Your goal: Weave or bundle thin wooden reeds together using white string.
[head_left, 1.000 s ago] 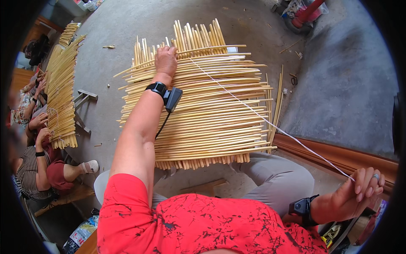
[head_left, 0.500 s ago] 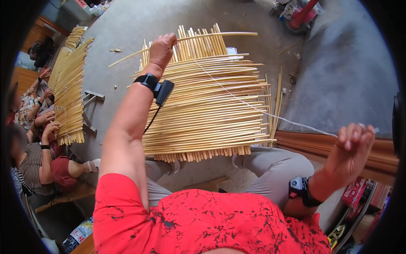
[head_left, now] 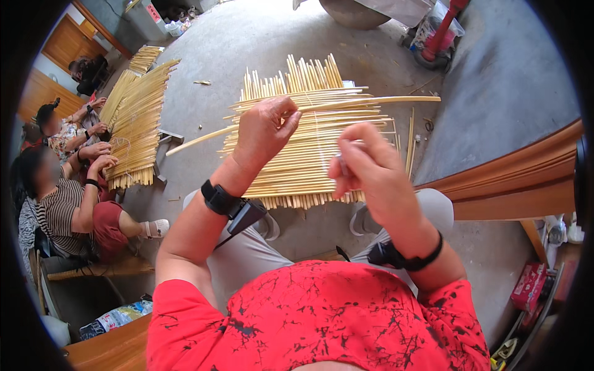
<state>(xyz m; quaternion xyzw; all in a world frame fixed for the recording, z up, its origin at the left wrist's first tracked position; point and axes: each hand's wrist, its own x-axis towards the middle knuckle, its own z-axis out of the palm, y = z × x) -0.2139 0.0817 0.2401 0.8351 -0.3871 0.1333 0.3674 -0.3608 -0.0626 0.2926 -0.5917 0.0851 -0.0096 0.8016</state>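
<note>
A mat of pale yellow plant stalks [head_left: 297, 176], laid side by side, lies in front of my knees. My left hand [head_left: 265, 131] is closed around a longer stalk [head_left: 396, 100], which slants over the far part of the mat and sticks out past both sides. A thin white thread [head_left: 319, 139] runs across the laid stalks near the middle. Over the mat's right part hovers my right hand [head_left: 378, 176], fingers curled and pinched together, slightly blurred. The thread leads toward it; something small and shiny shows at its fingers, too small to name.
Two people at the left work with their hands on another stalk mat [head_left: 139, 117] on a metal-legged stand [head_left: 170, 137]. More stalks [head_left: 291, 77] stick out beyond my mat's far edge. Loose stalks [head_left: 411, 142] lie right of it. A wooden board edge [head_left: 507, 179] runs along the right.
My right hand has come from the far right, where it pulled the thread taut, in over the mat. My left hand has drawn nearer with the long stalk. The view has shifted.
</note>
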